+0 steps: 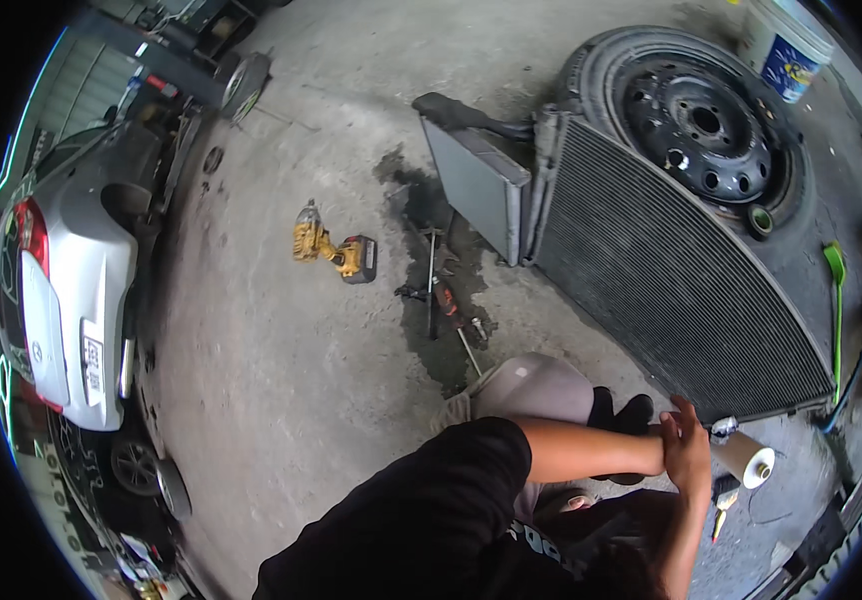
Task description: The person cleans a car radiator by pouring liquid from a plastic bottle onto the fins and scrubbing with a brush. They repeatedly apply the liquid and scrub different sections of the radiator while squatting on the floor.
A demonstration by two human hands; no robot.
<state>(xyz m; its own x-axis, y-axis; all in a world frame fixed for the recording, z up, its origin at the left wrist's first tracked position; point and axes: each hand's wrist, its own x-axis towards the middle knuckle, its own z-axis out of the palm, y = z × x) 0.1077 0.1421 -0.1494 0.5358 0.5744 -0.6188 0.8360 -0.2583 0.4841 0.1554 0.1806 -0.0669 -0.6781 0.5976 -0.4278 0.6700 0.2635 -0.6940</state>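
My two hands meet beside the lower corner of a large finned radiator [671, 260], which leans against a wheel. The right hand [689, 450] overlaps the end of my left arm, its visible fingers stretched and apart near the radiator's bottom edge. Most of my left hand [668, 432] is hidden behind the right, so its fingers cannot be read. Next to the hands lies a pale cylinder [746, 460] with a round end fitting. A paintbrush [723, 500] rests just below it. A smaller grey heat-exchanger core [476, 190] stands against the radiator's left side.
The steel wheel with tyre [706, 120] lies behind the radiator, near a white bucket [791, 45]. A yellow cordless impact driver [336, 248] and an orange-handled screwdriver [446, 300] lie on the stained concrete. A green long-handled tool [837, 290] is at right; a silver car [91, 280] stands left.
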